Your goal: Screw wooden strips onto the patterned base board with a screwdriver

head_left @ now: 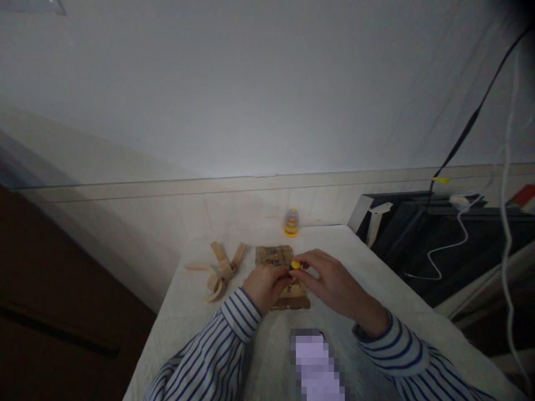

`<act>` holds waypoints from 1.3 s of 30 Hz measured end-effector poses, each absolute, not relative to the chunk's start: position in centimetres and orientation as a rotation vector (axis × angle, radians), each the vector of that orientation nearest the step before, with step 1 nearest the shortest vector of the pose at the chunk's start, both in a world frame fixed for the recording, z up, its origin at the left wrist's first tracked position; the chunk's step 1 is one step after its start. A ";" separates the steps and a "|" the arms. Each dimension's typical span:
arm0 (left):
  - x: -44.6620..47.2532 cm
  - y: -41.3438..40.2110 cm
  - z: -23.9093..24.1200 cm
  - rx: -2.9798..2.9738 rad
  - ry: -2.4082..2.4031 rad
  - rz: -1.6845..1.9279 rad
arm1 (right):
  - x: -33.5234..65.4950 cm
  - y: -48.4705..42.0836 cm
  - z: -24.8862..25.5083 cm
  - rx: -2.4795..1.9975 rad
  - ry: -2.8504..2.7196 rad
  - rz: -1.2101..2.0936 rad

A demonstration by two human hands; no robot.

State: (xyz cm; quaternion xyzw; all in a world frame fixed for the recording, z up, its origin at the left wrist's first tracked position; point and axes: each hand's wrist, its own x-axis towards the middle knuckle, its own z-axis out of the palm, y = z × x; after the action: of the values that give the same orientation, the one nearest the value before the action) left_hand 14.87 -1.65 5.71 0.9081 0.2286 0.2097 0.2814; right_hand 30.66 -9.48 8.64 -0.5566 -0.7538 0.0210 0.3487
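A pale wall (251,94) rose behind the white-covered table (179,326) where we sat our hands to work, with dark panels (401,239) leaning well to the right. At the far edge stood a small clear container with a yellow base (291,224), and to the left lay some pale strap-like pieces (225,270), well clear of our sleeves. A brown printed packet (272,255) lay flat in the middle, partly under our hands. Just above it we had a small yellow piece (296,265): our right hand (334,281) pinched it narrowly between thumb and forefinger, while our left hand (263,285) was curled beside it, its fingertips too hidden for us to tell what they held. Near us lay a pixelated lilac rectangle (320,365). For such fine handling, we judged it best to keep the pinch light, brace the two hands against each other, and work low over the packet, so that a slip would cost little.
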 end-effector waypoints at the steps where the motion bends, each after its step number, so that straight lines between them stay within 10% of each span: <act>1: 14.9 -1.7 5.8 2.423 0.604 0.563 | 30.6 -9.5 8.6 -1.445 -1.953 0.059; 39: 15.0 -1.3 5.9 2.314 0.609 0.574 | 30.8 -8.8 8.8 -1.418 -2.043 0.053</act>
State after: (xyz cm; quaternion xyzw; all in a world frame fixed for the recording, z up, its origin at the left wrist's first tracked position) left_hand 14.95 -1.35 5.87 0.8864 0.2333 0.2200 0.3337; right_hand 30.78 -8.76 8.83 -0.5399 -0.7778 0.0201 0.3211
